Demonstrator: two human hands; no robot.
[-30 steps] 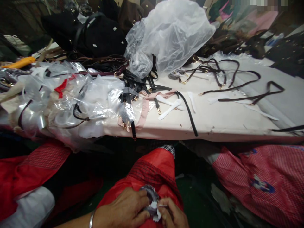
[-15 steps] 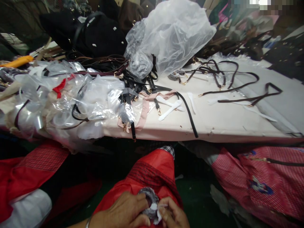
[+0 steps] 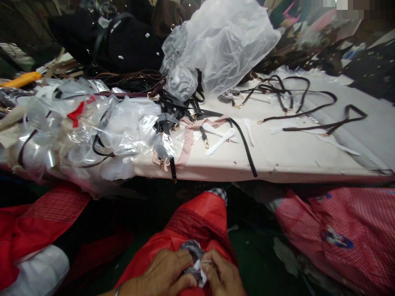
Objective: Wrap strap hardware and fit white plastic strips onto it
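Over the red cloth on my lap, my left hand (image 3: 168,269) grips a dark ring-shaped coil (image 3: 191,248), which looks wrapped in shiny clear plastic. Its fingers close around the coil's left side. At the coil's right edge, my right hand (image 3: 222,273) pinches a small white strip (image 3: 202,274), perhaps paper or thin wrap. Fingers hide much of the coil, so I cannot tell exactly what it is.
The pale table (image 3: 277,160) ahead holds black straps (image 3: 243,144), dark brown straps (image 3: 321,98), white serrated strips (image 3: 220,142) and clear plastic bags (image 3: 132,123). A large plastic bag (image 3: 228,45) stands behind. People in red (image 3: 52,209) and pink checked clothing (image 3: 339,234) sit on either side.
My right hand has shifted slightly left and closer to my left hand, over the white strip. The coil stays in my left hand. The person's pink clothing at right has moved a little.
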